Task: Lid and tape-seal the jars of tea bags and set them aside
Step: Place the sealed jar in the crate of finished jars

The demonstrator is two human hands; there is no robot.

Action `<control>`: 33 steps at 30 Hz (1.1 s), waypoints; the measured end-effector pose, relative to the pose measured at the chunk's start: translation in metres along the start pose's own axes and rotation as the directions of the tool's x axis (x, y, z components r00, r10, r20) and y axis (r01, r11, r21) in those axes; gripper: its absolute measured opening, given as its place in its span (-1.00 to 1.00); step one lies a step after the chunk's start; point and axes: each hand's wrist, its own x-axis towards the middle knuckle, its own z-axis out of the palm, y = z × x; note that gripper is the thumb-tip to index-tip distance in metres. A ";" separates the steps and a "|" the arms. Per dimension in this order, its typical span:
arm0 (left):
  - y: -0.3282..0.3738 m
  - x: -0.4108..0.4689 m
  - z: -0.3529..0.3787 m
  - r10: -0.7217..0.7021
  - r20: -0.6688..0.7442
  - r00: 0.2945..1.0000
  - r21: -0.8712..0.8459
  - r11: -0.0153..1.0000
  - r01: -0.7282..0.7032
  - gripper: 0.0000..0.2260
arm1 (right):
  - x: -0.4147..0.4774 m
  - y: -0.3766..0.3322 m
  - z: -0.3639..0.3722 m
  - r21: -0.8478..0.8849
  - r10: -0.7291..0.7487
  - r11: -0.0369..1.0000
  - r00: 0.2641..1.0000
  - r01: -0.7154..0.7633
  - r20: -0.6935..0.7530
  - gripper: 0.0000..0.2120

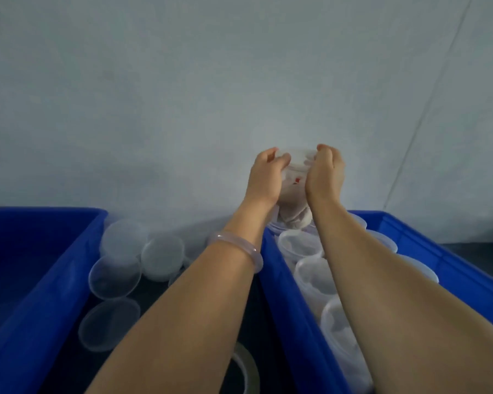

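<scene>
Both my hands are raised in front of the wall, holding one clear jar of tea bags (294, 189) between them. My left hand (265, 174) grips its left side with fingers curled over the lid rim. My right hand (325, 174) grips the right side the same way. The jar's lid (296, 156) shows between my fingertips. White tea bags with a red mark show through the jar wall. A roll of clear tape (246, 368) lies on the dark table under my left forearm.
A blue crate (296, 322) on the right holds several open jars of tea bags (299, 244). Another blue crate (40, 280) stands at the left. Several loose clear lids (114, 275) lie on the dark table between the crates.
</scene>
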 end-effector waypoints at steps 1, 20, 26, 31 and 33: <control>-0.008 0.013 0.003 -0.020 0.026 0.999 -0.014 1.000 0.020 -0.59 | 0.012 0.009 0.002 -0.015 -0.006 1.000 1.000 0.006 0.023 -0.65; -0.077 0.076 0.019 -0.042 -0.023 0.999 0.053 0.998 0.043 -0.46 | 0.064 0.082 0.026 -0.155 0.023 0.988 0.998 -0.014 0.054 -0.57; -0.038 0.050 -0.007 0.012 -0.071 0.997 0.125 0.992 -0.003 -0.51 | 0.027 0.036 0.036 -0.407 -0.275 0.863 0.954 0.300 0.121 -0.54; 0.013 -0.004 -0.069 0.021 -0.146 0.989 0.007 1.000 -0.020 -0.67 | -0.046 -0.001 0.090 -0.146 -0.307 0.928 0.925 0.344 0.225 -0.66; 0.030 -0.030 -0.109 0.046 -0.253 0.966 0.124 0.992 -0.015 -0.69 | -0.087 -0.010 0.116 -0.011 -0.220 0.971 0.915 0.237 0.337 -0.68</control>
